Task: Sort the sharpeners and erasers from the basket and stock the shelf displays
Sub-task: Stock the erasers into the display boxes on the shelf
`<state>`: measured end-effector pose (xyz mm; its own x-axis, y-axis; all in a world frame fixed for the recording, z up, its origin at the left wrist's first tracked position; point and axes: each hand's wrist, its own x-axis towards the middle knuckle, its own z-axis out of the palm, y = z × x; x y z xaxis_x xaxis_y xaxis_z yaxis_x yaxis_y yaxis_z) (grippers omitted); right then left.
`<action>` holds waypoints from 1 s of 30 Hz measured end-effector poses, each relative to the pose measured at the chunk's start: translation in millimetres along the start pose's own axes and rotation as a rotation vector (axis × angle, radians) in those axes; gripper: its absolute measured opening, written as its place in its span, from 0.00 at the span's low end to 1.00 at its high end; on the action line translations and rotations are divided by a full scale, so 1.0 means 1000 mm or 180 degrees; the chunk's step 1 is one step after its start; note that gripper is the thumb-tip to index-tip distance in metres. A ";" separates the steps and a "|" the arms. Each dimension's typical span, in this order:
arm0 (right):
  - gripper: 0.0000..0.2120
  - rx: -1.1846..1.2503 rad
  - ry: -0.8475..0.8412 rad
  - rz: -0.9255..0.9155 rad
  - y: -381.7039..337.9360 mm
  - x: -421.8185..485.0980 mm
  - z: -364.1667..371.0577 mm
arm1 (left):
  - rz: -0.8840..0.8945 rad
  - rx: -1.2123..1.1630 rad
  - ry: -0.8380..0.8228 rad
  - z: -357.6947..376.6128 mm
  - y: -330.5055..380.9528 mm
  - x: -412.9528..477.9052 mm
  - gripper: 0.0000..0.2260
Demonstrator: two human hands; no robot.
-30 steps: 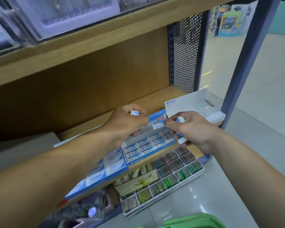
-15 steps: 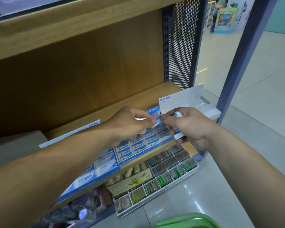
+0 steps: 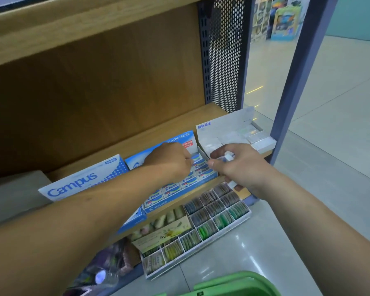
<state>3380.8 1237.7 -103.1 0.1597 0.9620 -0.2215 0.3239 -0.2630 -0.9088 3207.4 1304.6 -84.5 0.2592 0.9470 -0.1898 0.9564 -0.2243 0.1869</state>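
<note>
My left hand (image 3: 169, 161) reaches down into the back of the blue Pilot eraser display box (image 3: 175, 192) on the wooden shelf (image 3: 137, 135). Its fingers are curled round a small eraser that is mostly hidden under them. Just to the right, my right hand (image 3: 237, 167) grips a few white erasers (image 3: 229, 157); one end sticks out below the palm. The green basket (image 3: 233, 284) shows at the bottom edge.
A Campus display box (image 3: 83, 178) stands left of the Pilot box, and a white eraser box (image 3: 233, 133) sits to its right by the grey-blue post (image 3: 297, 82). Below the shelf, a divided tray (image 3: 212, 216) of coloured items rests on the tiled floor.
My left hand has dropped from in front of my right hand down into the Pilot box. My right hand has stayed beside it, holding its erasers. The view has tilted downward.
</note>
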 end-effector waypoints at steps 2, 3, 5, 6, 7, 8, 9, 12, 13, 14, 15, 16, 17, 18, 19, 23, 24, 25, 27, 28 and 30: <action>0.07 0.0060 -0.0021 0.0042 0.000 -0.003 -0.002 | 0.0000 -0.0139 0.0214 0.004 -0.002 -0.004 0.12; 0.06 0.0093 -0.0026 0.0046 0.000 -0.004 -0.003 | -0.0015 -0.0275 0.0325 0.006 -0.002 -0.006 0.11; 0.06 0.0172 -0.0017 0.0041 -0.001 -0.006 -0.005 | -0.0006 -0.0530 0.0374 0.006 -0.003 -0.009 0.09; 0.06 0.0200 -0.0014 0.0043 -0.002 -0.007 -0.005 | 0.0013 -0.0668 0.0338 0.005 -0.004 -0.011 0.10; 0.06 0.0217 -0.0013 0.0024 -0.004 -0.008 -0.006 | 0.0036 -0.0822 0.0322 0.003 -0.004 -0.013 0.11; 0.05 0.0212 -0.0020 -0.0023 -0.006 -0.009 -0.006 | 0.0067 -0.1003 0.0340 -0.001 -0.004 -0.017 0.13; 0.05 0.0207 -0.0034 -0.0088 -0.009 -0.011 -0.005 | 0.0066 -0.1272 0.0352 -0.005 -0.004 -0.020 0.15; 0.06 0.0461 -0.0185 -0.0239 -0.020 -0.016 0.003 | -0.0276 -0.2497 0.0068 -0.016 -0.004 -0.038 0.18; 0.07 0.0576 -0.0292 -0.0232 -0.026 -0.018 0.009 | -0.0428 -0.2791 -0.0077 -0.017 -0.005 -0.044 0.18; 0.08 0.0646 -0.0408 -0.0215 -0.030 -0.019 0.016 | -0.0532 -0.2987 -0.0163 -0.019 -0.008 -0.049 0.17; 0.09 0.0687 -0.0504 -0.0198 -0.035 -0.020 0.024 | -0.0619 -0.3123 -0.0193 -0.019 -0.011 -0.052 0.17; 0.10 0.0731 -0.0579 -0.0195 -0.038 -0.021 0.031 | -0.0694 -0.3217 -0.0182 -0.020 -0.015 -0.054 0.18; 0.10 0.0777 -0.0649 -0.0201 -0.041 -0.022 0.037 | -0.0760 -0.3256 -0.0137 -0.020 -0.019 -0.056 0.19; 0.10 0.0810 -0.0727 -0.0215 -0.044 -0.023 0.041 | -0.0809 -0.3222 -0.0085 -0.022 -0.023 -0.058 0.19; 0.10 0.0825 -0.0812 -0.0233 -0.046 -0.025 0.045 | -0.0836 -0.3148 -0.0052 -0.023 -0.026 -0.059 0.20; 0.10 0.0775 -0.1027 -0.0234 -0.051 -0.027 0.056 | -0.0942 -0.2889 -0.0151 -0.033 -0.037 -0.068 0.28; 0.11 0.0787 -0.1034 -0.0199 -0.051 -0.027 0.056 | -0.0964 -0.2836 -0.0170 -0.035 -0.039 -0.070 0.30; 0.11 0.0814 -0.1023 -0.0161 -0.052 -0.027 0.056 | -0.0969 -0.2774 -0.0159 -0.036 -0.042 -0.071 0.32; 0.10 0.0879 -0.0911 -0.0099 -0.052 -0.025 0.049 | -0.0915 -0.2688 0.0024 -0.036 -0.050 -0.072 0.32; 0.10 0.0876 -0.0816 -0.0072 -0.051 -0.024 0.045 | -0.0849 -0.2687 0.0124 -0.035 -0.054 -0.072 0.30; 0.10 0.0764 -0.0639 -0.0012 -0.047 -0.021 0.035 | -0.0688 -0.2767 0.0130 -0.033 -0.061 -0.070 0.24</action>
<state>3329.5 1232.7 -68.5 -0.0362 0.9645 -0.2617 0.0907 -0.2576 -0.9620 3126.4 1259.8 -51.1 0.0643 0.9595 -0.2742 0.5398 0.1976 0.8183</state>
